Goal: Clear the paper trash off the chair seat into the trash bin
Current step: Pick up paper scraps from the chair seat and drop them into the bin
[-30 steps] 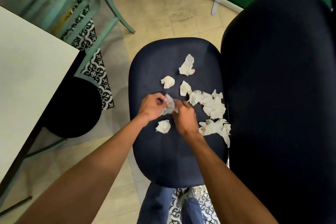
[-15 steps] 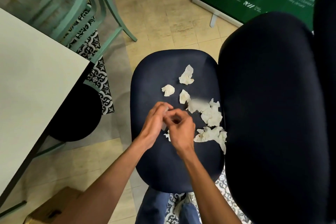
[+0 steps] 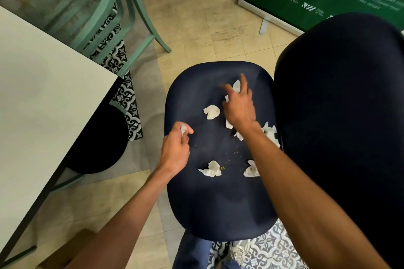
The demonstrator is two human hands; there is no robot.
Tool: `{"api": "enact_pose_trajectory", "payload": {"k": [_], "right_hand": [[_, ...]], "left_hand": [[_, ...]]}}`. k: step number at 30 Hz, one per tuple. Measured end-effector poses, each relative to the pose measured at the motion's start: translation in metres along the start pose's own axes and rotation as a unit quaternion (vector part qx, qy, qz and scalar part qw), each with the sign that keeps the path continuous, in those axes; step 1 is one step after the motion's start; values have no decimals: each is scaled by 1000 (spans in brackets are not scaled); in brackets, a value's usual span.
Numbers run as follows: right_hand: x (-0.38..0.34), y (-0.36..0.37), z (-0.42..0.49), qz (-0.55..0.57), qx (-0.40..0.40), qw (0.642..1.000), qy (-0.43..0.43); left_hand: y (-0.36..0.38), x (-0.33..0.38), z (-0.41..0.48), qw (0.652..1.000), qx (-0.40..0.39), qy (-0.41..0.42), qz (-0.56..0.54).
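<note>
Since the scraps (image 3: 211, 112) are crumpled tissue paper, we judge them all but weightless, soft and springy, with nothing to break; the one risk is that a light piece drifts off or clings to the cloth of the seat (image 3: 218, 207). We would pinch each by its raised crumple from above, or rake several together and close the whole hand round the heap, since the paper will squash and keep its shape. Our left hand (image 3: 175, 150) is over the left edge of the seat, its fingers (image 3: 189, 131) curled round a small white wad (image 3: 183, 128) that peeps out by the thumb. Our right hand (image 3: 239, 108) reaches over the far half of the seat with fingers (image 3: 245, 90) spread and straight, gripping nothing; they are blurred, so we cannot tell whether they touch the far scrap (image 3: 237, 85) just beneath them. The other pieces lie loose on the seat: one in the middle, two nearer us, and a cluster by the right edge partly hidden under our forearm, with a few crumbs (image 3: 235, 152) between. A dark round shape (image 3: 98, 144) sits on the floor under the bench (image 3: 43, 105), left of the seat; we take it for the bin but cannot be sure.
</note>
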State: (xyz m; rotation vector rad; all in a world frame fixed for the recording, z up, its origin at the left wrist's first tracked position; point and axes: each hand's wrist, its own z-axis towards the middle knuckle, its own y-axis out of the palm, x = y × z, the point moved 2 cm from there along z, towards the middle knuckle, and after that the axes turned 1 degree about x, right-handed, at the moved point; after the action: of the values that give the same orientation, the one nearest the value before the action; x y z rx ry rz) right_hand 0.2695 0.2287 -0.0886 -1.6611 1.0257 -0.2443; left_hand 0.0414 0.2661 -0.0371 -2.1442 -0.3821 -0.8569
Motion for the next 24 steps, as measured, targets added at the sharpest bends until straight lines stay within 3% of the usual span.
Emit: {"api": "enact_pose_trajectory", "payload": {"k": [3,10,17,24], "right_hand": [[21,18,28,-13,-42,999,-6],[35,24,2,51,28,997,55],[-17,-23,-112,186,100,977,-12],[-77,-97,-259,281,102,953,-50]], "left_hand": [[-5,-1,-6,1000,-11,-1,-8],[-21,-11,-26,993,-61,-37,-90],[-44,-1,-62,999,-40,2,-35],[-80,17,-154,999,-27,19,-29]]}}
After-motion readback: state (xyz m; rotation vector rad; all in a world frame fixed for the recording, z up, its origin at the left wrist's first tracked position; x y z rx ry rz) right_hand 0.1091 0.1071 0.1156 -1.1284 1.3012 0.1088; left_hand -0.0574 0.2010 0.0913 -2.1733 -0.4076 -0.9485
